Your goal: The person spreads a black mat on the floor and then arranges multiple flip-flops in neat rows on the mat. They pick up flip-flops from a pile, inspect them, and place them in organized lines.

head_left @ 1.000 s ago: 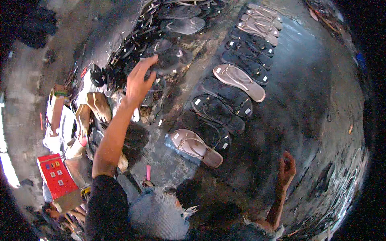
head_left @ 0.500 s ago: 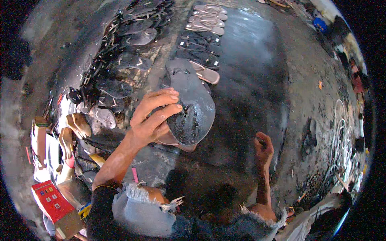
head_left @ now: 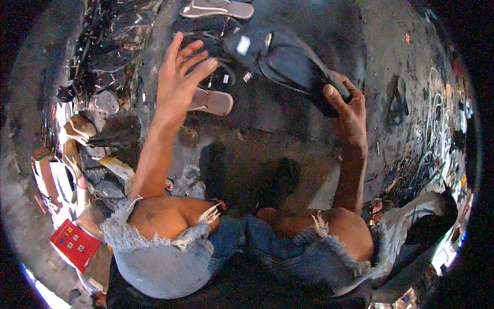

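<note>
right hand: clamped on the heel end of a dark flip-flop, thumb on top, fingers wrapped under; toe end sticks out away from the person, strap side up.
left hand: fingers spread apart, holding nothing, hovering over the tan flip-flop.
landmark: tan flip-flop, lying flat on the dark ground sheet, sole down.
dark flip-flop position: right of the tan flip-flop and above it, lifted off the sheet; a white tag shows just beyond its toe end.
other footwear: a second tan flip-flop lies well beyond the landmark at the top edge; dark pairs lie between the two, partly hidden by the left hand.
left of landmark: heap of shoes and scraps; red box further out, near the person's left knee.
person: crouched, frayed denim shorts, both knees at the near edge of the sheet.
step in hand (judgement): sorting or placing the dark flip-flop among the laid-out ones.
doing it well (judgement): keep the heel grip firm, lower the toe end first, set it flat and parallel to the tan flip-flop, not overlapping; use the free left hand to steady neighbours.
risk (judgement): floppy sole may fold or knock adjacent pairs askew.
</note>
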A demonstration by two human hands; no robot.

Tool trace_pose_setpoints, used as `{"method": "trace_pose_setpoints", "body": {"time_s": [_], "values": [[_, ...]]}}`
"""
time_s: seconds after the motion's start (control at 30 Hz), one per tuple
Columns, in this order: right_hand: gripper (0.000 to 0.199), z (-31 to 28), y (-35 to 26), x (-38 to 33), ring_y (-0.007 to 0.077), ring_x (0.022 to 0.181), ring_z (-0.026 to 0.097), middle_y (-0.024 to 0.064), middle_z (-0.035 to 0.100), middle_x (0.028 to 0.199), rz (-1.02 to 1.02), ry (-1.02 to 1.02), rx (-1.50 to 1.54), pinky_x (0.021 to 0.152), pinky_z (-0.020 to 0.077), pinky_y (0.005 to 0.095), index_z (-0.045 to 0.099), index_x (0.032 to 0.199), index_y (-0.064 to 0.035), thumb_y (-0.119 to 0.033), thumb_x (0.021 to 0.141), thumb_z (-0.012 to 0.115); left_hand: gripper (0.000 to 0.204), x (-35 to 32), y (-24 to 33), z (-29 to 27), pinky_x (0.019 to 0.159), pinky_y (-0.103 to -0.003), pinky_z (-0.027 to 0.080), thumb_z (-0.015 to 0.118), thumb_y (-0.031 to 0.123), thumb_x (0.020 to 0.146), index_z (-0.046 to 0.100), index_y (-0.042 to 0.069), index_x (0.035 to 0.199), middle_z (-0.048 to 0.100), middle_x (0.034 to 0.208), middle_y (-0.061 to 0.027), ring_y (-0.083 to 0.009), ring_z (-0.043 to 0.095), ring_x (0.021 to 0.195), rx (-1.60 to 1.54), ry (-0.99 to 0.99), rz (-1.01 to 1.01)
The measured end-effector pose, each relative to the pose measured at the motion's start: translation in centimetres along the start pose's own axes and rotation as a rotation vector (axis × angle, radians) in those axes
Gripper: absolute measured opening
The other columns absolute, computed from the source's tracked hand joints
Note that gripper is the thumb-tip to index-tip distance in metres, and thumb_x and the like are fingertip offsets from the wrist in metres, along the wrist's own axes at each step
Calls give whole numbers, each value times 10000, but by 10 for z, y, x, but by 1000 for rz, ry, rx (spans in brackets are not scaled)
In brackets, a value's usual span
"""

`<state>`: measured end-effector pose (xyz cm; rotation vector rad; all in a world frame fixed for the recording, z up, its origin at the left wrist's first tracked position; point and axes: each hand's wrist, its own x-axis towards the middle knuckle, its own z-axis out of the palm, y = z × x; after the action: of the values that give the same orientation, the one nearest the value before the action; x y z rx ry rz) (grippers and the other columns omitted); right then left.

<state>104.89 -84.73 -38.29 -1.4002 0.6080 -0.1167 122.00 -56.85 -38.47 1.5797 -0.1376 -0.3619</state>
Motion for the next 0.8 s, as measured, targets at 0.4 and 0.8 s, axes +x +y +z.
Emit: {"method": "trace_pose_setpoints", "body": {"time_s": [0.4,0.8], "values": [[672,-28,99,-4,196,1198,613,74,644,1363,257,-318,-115,1064,466,340,539,1501,-84,-227,897,796,301,-31,-105,-6,667,-289,601,858,147,868,765,-43,1083,782,908,-113,-143,734,780,498,-139,-155],[559,-31,127,21,206,1170,624,76,692,1261,135,-319,-354,1073,452,352,651,1386,-66,-162,857,807,288,-31,-142,-9,742,-357,589,888,207,802,794,-3,975,781,893,-161,-260,762,783,816,-144,172]]}}
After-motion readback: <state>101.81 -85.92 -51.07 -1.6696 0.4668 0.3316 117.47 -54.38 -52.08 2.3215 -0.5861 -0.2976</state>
